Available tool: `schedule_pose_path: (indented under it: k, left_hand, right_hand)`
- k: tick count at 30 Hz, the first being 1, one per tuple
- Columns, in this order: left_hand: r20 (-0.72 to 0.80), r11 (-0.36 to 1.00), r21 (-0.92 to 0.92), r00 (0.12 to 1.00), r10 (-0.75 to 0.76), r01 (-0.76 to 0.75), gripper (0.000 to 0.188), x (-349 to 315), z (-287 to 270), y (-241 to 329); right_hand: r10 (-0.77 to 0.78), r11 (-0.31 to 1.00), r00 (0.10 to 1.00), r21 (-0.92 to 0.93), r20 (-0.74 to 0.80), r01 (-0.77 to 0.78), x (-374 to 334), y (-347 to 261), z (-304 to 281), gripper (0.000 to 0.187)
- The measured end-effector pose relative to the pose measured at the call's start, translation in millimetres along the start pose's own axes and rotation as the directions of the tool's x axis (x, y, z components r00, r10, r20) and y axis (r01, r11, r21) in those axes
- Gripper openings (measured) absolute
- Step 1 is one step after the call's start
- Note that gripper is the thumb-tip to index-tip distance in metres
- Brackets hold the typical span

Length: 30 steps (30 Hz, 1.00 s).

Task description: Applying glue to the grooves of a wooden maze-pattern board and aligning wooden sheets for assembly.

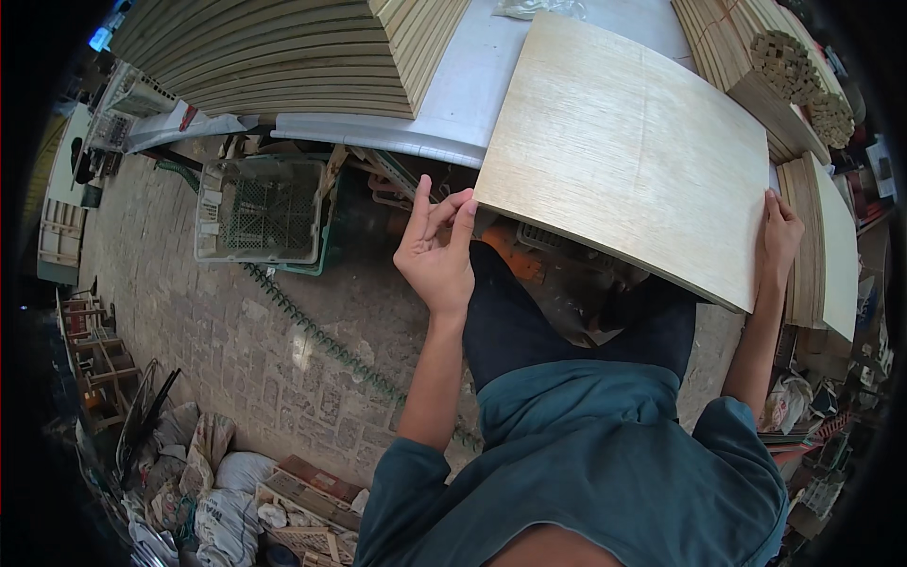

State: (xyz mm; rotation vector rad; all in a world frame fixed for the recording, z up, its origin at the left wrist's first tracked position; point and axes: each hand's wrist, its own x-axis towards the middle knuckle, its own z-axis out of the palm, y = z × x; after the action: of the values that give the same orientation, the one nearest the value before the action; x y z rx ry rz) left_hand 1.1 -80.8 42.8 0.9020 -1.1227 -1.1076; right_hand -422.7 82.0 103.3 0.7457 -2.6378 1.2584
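Observation:
A pale rectangular plywood panel [628, 156] lies partly on the white-covered table [463, 104], its near edge sticking out over my lap. At its near left corner, my left hand [439, 250] pinches the wood between thumb and fingers, with one finger raised off it. My right hand [781, 236] grips the right edge, fingers closed against the side. Whatever lies directly beneath the panel on the table is hidden.
Stacked boards [283, 57] rise at the far left of the table. Bundled wood strips [789, 66] and more upright panels [822, 246] stand at the right. Below are a plastic crate [260, 210], a coiled green hose [321, 340] and, at lower left, sacks [231, 506].

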Motion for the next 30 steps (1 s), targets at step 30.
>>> schedule_pose_path:
  k: [30]
  left_hand:
    - [0.013,0.998,-0.043,0.999,-0.04,0.041,0.054,1,-2,-2]
  right_hand:
    - [0.032,0.995,0.999,0.089,0.043,-0.036,3,7,-4,0.032]
